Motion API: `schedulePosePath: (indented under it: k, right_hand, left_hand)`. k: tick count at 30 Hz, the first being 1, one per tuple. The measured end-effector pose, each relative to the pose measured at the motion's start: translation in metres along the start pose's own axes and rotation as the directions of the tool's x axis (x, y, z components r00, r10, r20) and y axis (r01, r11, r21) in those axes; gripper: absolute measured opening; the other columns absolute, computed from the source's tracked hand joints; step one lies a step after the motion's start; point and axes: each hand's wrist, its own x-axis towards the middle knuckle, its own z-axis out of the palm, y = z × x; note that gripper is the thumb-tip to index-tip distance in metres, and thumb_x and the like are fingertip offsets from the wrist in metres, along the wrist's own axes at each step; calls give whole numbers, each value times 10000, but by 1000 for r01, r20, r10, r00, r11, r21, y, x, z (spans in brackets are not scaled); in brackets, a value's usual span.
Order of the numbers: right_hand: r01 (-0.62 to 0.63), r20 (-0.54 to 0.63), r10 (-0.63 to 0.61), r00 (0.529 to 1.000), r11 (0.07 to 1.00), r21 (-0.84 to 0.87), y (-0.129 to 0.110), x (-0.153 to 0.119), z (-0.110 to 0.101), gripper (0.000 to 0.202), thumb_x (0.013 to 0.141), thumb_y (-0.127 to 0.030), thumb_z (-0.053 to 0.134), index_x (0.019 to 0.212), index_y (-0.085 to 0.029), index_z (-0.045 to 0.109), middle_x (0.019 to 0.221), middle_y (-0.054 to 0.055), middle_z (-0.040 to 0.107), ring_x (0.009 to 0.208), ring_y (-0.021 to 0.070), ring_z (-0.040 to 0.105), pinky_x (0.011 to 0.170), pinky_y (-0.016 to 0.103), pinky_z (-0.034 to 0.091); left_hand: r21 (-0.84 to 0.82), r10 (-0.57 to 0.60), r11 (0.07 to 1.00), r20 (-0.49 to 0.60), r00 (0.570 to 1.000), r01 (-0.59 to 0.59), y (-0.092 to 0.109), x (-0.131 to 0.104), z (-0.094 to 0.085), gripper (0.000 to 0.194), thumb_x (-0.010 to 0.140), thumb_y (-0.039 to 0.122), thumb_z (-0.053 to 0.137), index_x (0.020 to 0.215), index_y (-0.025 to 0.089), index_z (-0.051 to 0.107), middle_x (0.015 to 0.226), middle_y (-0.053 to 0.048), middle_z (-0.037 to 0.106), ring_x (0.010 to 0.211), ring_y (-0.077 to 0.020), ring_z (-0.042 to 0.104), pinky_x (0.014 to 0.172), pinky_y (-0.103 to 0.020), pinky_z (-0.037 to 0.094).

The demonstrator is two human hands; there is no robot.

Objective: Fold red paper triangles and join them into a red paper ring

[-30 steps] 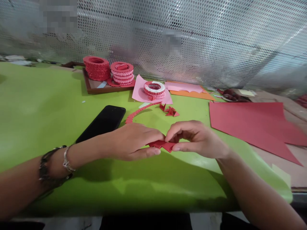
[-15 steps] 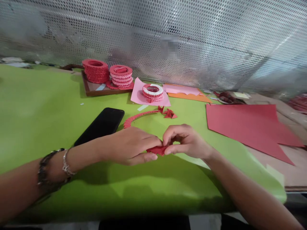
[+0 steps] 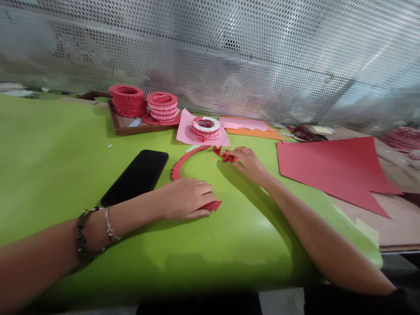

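My left hand (image 3: 185, 199) rests low over the table, its fingers closed on the end of a curved red paper strip (image 3: 177, 168) made of overlapping folded pieces. A pointed red tip (image 3: 215, 205) sticks out past those fingers; the rest of that end is hidden under the hand. From there the strip arcs away to the back. My right hand (image 3: 247, 162) reaches to a small heap of folded red paper pieces (image 3: 229, 156), fingertips on them and thumb apart. One more folded red piece (image 3: 217, 150) stands just left of the heap.
A black phone (image 3: 136, 177) lies beside my left forearm. Behind, a brown tray (image 3: 131, 130) bears stacked red and pink paper rings (image 3: 127, 103). More rings (image 3: 206, 127) sit on pink paper (image 3: 187, 124). Red sheets (image 3: 328, 170) lie right. A perforated metal panel (image 3: 210, 43) stands behind.
My right hand has left the red paper at my left hand and moved forward to the heap of folded pieces. My left hand stays on the strip's end.
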Motion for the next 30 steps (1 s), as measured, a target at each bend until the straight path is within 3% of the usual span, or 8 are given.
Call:
schedulePosePath:
  k: [2, 7, 12, 16, 19, 24, 27, 30]
  right_hand:
    - [-2, 29, 2, 1000, 1000, -4, 2, 0, 5, 253, 721, -55, 531, 895, -176, 670, 963, 89, 637, 934, 236, 578, 870, 406, 432]
    - [-77, 24, 77, 997, 997, -5, 4, -3, 6, 199, 724, -69, 517, 857, -130, 653, 833, 85, 644, 679, 170, 595, 681, 318, 480]
    - [-131, -13, 132, 991, 991, 32, 3, -4, 0, 147, 694, -49, 505, 730, -141, 613, 674, 29, 633, 585, 130, 562, 582, 254, 451]
    - [-115, -38, 118, 992, 989, 90, -9, -6, -7, 105, 701, -91, 507, 695, -151, 593, 620, 20, 619, 543, 120, 547, 545, 242, 440]
    - [-53, -42, 59, 997, 989, 137, -21, -8, -10, 82, 705, -119, 510, 689, -166, 575, 648, 18, 621, 577, 119, 556, 588, 252, 463]
    - [70, -36, -63, 997, 964, 255, -41, -13, -6, 84, 708, -111, 486, 717, -178, 534, 743, 25, 616, 685, 120, 579, 680, 267, 491]
    - [192, -17, -207, 978, 866, 461, -57, -20, -2, 77, 741, -126, 475, 763, -179, 526, 761, 17, 601, 706, 109, 583, 694, 260, 500]
    - [227, -1, -263, 965, 831, 508, -74, -27, 1, 85, 725, -101, 488, 736, -182, 510, 707, -9, 580, 653, 95, 565, 623, 230, 484]
  left_hand:
    - [16, 1, 1000, -15, 1000, -1, -1, 0, -1, 243, 868, 337, 504, 961, 131, 591, 850, -61, 610, 728, -192, 545, 652, -297, 377]
    - [-1, -28, 1000, -14, 1000, 28, -3, -2, -3, 316, 856, 408, 512, 971, 125, 593, 872, -66, 604, 779, -210, 546, 687, -315, 387]
    - [-72, -67, 995, -25, 997, 65, -4, -3, -1, 323, 865, 409, 500, 994, 127, 590, 881, -71, 605, 772, -208, 558, 686, -314, 403]
    - [-101, -98, 991, -113, 989, 87, -4, -3, -1, 378, 858, 429, 516, 1072, 120, 549, 965, -95, 610, 842, -226, 573, 731, -331, 424]
    - [-183, -188, 972, -239, 953, 146, -5, -2, 1, 417, 852, 453, 519, 1123, 137, 493, 971, -78, 607, 836, -208, 583, 706, -310, 444]
    - [-335, -350, 918, -426, 834, 214, -9, -2, 8, 430, 843, 401, 547, 1191, 188, 412, 1031, -58, 571, 763, -164, 602, 625, -279, 475]
    - [-356, -337, 919, -496, 800, 167, -9, -2, 8, 349, 852, 363, 543, 1142, 200, 437, 1051, -50, 560, 742, -142, 602, 626, -272, 487]
    - [-341, -301, 932, -536, 789, 124, -5, 0, 4, 129, 883, 282, 500, 971, 189, 502, 905, -17, 587, 755, -139, 591, 669, -276, 486]
